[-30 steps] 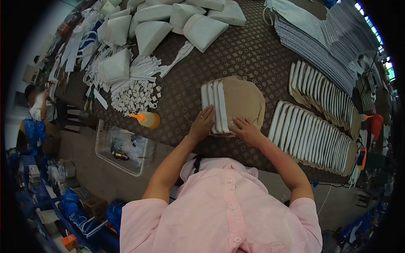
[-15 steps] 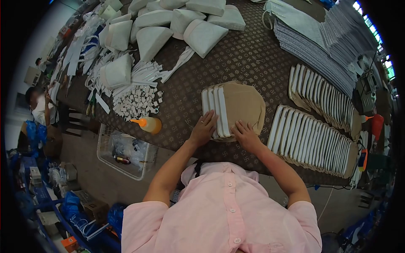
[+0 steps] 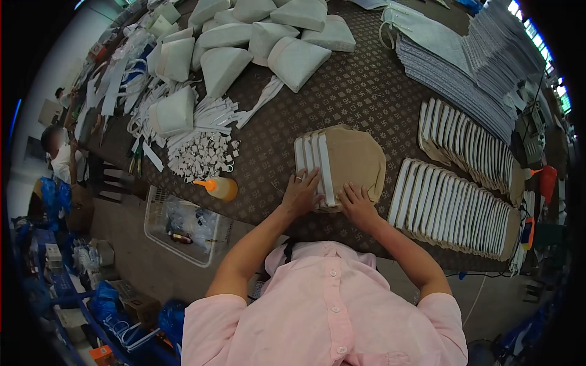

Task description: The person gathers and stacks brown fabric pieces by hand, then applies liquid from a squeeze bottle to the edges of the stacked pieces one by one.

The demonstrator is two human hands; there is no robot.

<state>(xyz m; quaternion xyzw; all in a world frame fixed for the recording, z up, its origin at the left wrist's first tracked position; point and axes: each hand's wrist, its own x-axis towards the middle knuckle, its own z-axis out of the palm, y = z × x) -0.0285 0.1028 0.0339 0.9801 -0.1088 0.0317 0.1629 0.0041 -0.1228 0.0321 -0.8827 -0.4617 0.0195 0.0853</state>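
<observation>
In front of me lies a small fanned stack of tan fabric pieces (image 3: 357, 155), whose white-banded edges step out along the left side. My left hand (image 3: 301, 194) rests on those white bands at the near-left part of the stack, fingers extended and a ring on one of them. On the tan face near the front edge, my right hand (image 3: 361, 208) lies with its fingers stretched out. Neither hand is closed around anything. To the right is a long overlapped row of similar white-banded pieces (image 3: 448, 204), with a second row (image 3: 470, 146) behind it.
An orange-tipped glue bottle (image 3: 223, 188) and a heap of small white pieces (image 3: 198, 152) sit left. White wedge-shaped pouches (image 3: 226, 67) pile up behind. Grey-white sheets (image 3: 439, 73) are stacked far right. A plastic basket (image 3: 183, 241) stands below the table; another person (image 3: 64, 155) is at far left.
The whole view has shifted slightly, so things on the table appear lower. My left hand has slid a little rightward over the white bands; my right hand stays on the tan face.
</observation>
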